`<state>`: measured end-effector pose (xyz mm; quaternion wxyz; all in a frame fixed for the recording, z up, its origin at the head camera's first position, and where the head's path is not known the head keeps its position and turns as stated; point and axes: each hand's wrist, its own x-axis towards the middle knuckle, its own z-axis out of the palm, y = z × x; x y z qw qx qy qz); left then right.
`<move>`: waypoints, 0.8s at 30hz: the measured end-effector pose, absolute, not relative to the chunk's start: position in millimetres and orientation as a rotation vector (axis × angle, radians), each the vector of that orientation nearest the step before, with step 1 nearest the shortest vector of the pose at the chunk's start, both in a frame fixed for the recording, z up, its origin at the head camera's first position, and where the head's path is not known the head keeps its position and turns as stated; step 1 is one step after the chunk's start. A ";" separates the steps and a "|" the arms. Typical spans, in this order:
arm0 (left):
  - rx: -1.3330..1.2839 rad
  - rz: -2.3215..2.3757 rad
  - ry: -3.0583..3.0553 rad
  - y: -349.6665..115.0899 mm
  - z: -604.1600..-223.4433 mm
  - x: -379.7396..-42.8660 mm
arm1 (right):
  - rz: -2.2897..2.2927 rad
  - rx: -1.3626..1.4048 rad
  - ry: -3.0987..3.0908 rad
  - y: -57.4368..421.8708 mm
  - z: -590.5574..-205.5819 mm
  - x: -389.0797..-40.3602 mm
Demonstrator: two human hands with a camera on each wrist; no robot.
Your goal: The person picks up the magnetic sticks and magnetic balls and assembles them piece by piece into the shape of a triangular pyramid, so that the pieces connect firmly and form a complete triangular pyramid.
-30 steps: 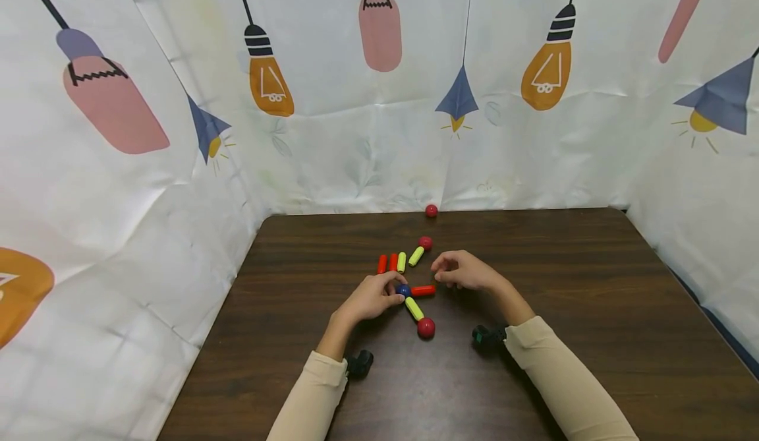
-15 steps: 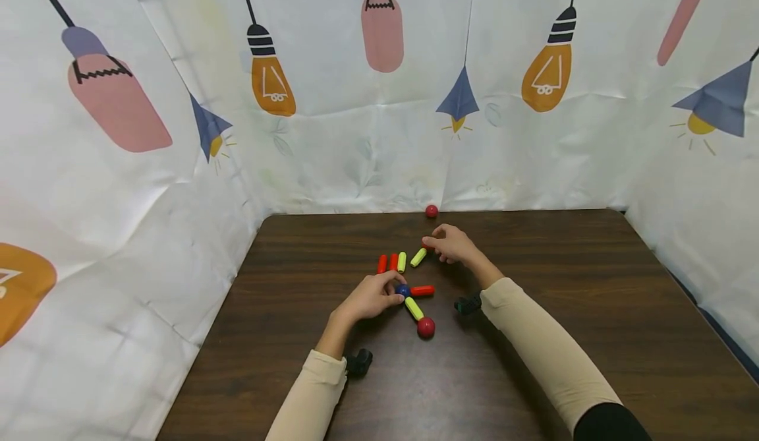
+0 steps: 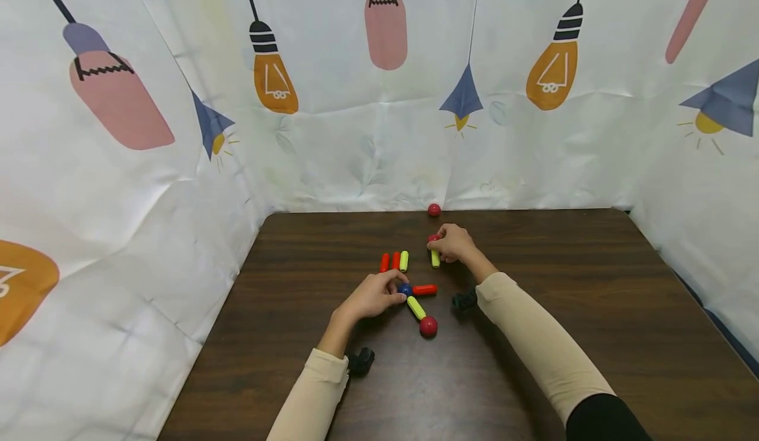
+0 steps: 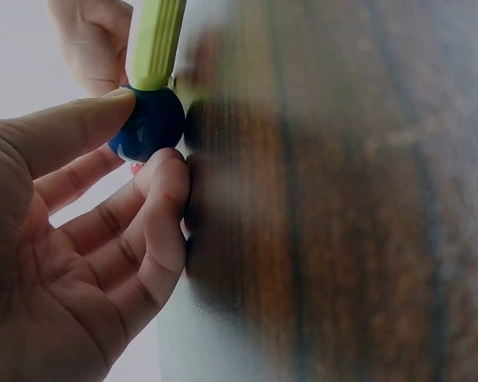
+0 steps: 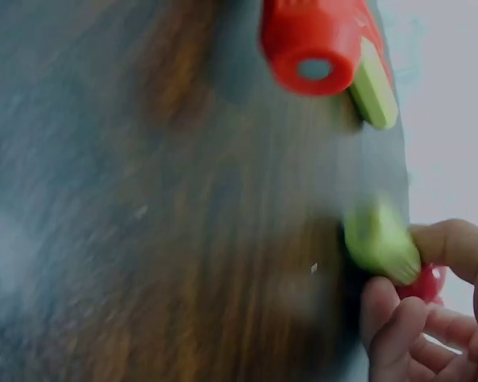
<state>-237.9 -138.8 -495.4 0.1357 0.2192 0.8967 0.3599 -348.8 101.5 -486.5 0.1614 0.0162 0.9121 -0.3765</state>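
Note:
In the head view my left hand (image 3: 372, 294) pinches a blue ball (image 4: 149, 126) between thumb and fingertips. A red rod (image 3: 424, 290) and a yellow-green rod (image 3: 416, 307) reach out from that ball. The yellow-green rod ends at a red ball (image 3: 428, 326). Farther back, my right hand (image 3: 455, 243) pinches another red ball (image 5: 424, 284), from which a second yellow-green rod (image 3: 435, 259) points toward me. That rod is blurred in the right wrist view. The red rod shows a grey disc in its free end there.
Two loose red rods (image 3: 390, 262) and one loose yellow-green rod (image 3: 404, 261) lie beyond the left hand. A single red ball (image 3: 434, 210) sits at the far edge of the brown table (image 3: 534, 256). Behind it hangs a printed white curtain (image 3: 356, 151).
My right hand has moved back to the far red ball and taken hold of it. Its yellow-green rod has swung right and now points toward me. My left hand stays put.

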 end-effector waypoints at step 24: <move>0.630 1.055 2.588 -140.3 -498.2 -238.9 | -1.217 0.032 2.606 110.2 -494.3 -349.0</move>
